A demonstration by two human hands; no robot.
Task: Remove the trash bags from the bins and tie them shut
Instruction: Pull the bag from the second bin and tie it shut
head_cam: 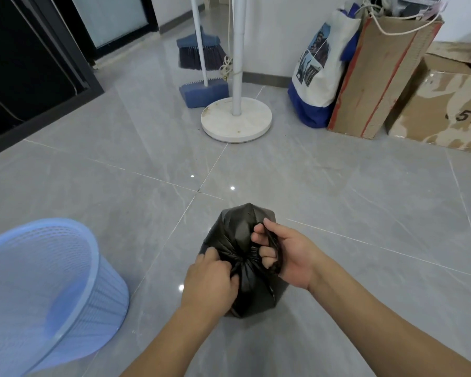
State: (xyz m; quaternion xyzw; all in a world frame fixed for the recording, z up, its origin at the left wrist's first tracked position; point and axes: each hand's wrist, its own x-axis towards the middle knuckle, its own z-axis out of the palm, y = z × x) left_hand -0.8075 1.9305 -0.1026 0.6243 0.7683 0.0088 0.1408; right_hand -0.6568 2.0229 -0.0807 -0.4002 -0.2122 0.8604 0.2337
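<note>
Trash bag (242, 235), black plastic, sits on the grey tile floor (337, 202) out of the bin, its neck gathered into a bunch at the top. Left hand (210, 278) has its fingers (215, 261) curled tight on the gathered plastic at the left, right hand (286, 257) has its fingers (267, 251) hooked closed round a twisted strand of bag. Can't see what's inside the bag. Blue mesh bin (44, 289) stands just to the left, tilted, nothing visible in it. Cardboard box (441, 110) at the far right shows dark digits, maybe "5", rest cut off. Tall carton (384, 74) beside it holds cords and clutter; a printed tote (318, 69) leans on it.
</note>
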